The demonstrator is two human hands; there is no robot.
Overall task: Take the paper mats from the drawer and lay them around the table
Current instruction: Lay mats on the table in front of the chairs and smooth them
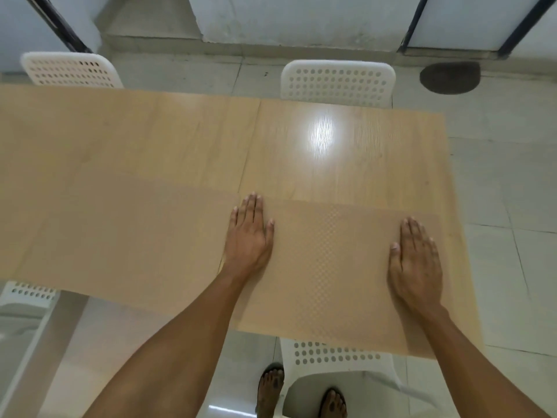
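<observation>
A light wooden table (180,131) fills the middle of the view. Two tan paper mats with a fine dotted texture lie along its near edge. One mat (328,267) is on the right half, and my left hand (248,233) and my right hand (416,260) press flat on its left and right ends, fingers together and pointing away from me. The other mat (120,233) lies flat on the left half, touched by neither hand. The drawer is out of view.
White perforated chairs stand at the far side (337,82) and far left (70,70). Another chair (337,357) is under the near edge by my sandalled feet, and one (27,294) at the near left. A dark round mat (450,77) lies on the tiled floor.
</observation>
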